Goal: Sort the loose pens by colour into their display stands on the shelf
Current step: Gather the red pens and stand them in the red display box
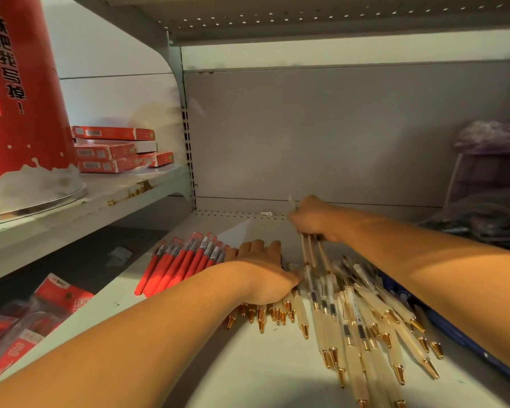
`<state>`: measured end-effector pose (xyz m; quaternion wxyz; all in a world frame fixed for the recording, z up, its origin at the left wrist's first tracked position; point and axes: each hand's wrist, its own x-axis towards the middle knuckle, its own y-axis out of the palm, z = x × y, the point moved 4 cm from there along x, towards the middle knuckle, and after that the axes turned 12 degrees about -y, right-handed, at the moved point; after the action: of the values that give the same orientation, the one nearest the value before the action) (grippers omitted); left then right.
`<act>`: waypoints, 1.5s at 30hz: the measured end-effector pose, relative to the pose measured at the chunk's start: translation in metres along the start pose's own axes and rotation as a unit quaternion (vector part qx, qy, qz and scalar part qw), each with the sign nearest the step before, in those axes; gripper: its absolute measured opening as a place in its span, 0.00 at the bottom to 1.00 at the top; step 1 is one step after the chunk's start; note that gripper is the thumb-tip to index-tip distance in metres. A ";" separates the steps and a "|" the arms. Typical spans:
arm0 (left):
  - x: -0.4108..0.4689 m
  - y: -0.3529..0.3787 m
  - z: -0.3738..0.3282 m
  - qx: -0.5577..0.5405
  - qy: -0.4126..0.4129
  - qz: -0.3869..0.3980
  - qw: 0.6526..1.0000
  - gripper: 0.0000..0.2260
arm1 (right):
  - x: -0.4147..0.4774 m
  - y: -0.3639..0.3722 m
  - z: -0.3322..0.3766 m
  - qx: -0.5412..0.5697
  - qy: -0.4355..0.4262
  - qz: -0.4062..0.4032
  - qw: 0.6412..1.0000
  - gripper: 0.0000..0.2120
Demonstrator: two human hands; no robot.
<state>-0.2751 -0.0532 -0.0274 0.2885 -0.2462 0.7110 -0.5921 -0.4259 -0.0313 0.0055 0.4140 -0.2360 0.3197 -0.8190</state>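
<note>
While the head view looks down into a white shelf (248, 369), both bare forearms reach in over it. The left hand (262, 272) lies palm down, its fingers (256, 247) straight and close together, pressing flat on a row of cream pens (352, 316). The gold tips of that row stick out from under the wrist toward the camera. Just left of this hand lie the red pens (183, 260), side by side in one slanting bunch. Whether the outer finger touches them cannot be told.

The right hand (312, 220) is farther back, near the shelf's rear wall and slightly blurred. Its fingers are curled tight round the upper ends of a few cream pens, whose barrels run down from the fist into the loose heap. That heap fans out across the right half of the shelf, gold tips toward the camera, many pens crossing one another. Along the right edge, partly under the right forearm, lie dark blue things (457, 331) too hidden to name.

On the higher shelf at the left stand a tall red container (21, 98) and a stack of red boxes (112, 150). Red packets (27, 319) lie below it. A purple bundle (489, 160) sits at the far right.
</note>
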 end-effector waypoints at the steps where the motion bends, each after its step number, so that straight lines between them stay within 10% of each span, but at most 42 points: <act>1: 0.000 0.000 -0.001 -0.006 -0.003 0.004 1.000 0.33 | 0.003 -0.013 0.000 0.025 -0.009 -0.044 0.999 0.15; 9: -0.011 -0.034 -0.012 -0.195 0.000 -0.076 0.978 0.20 | -0.026 -0.060 0.037 0.121 -0.049 -0.125 0.984 0.06; 14: -0.023 -0.039 -0.015 -0.474 0.042 0.080 0.876 0.05 | -0.058 -0.019 0.051 0.232 -0.052 -0.089 0.967 0.06; 22: -0.033 -0.031 -0.011 -0.499 0.036 0.158 0.851 0.02 | -0.074 -0.020 0.041 0.338 -0.019 -0.146 0.930 0.10; 33: -0.033 -0.041 0.004 -0.302 -0.078 0.120 0.943 0.06 | -0.077 -0.054 0.010 0.303 0.029 -0.176 0.936 0.06; 38: -0.041 -0.039 -0.007 -0.011 -0.056 0.029 0.998 0.13 | -0.086 -0.038 0.012 0.246 0.038 -0.058 0.967 0.05; 45: -0.057 -0.040 -0.021 0.021 -0.011 0.013 1.000 0.17 | -0.094 0.001 0.026 0.072 -0.021 0.060 0.995 0.08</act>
<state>-0.2490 -0.0063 0.0215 0.3095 -0.2373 0.6986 -0.5999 -0.3569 0.0369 0.0112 0.4851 -0.2027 0.2646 -0.8085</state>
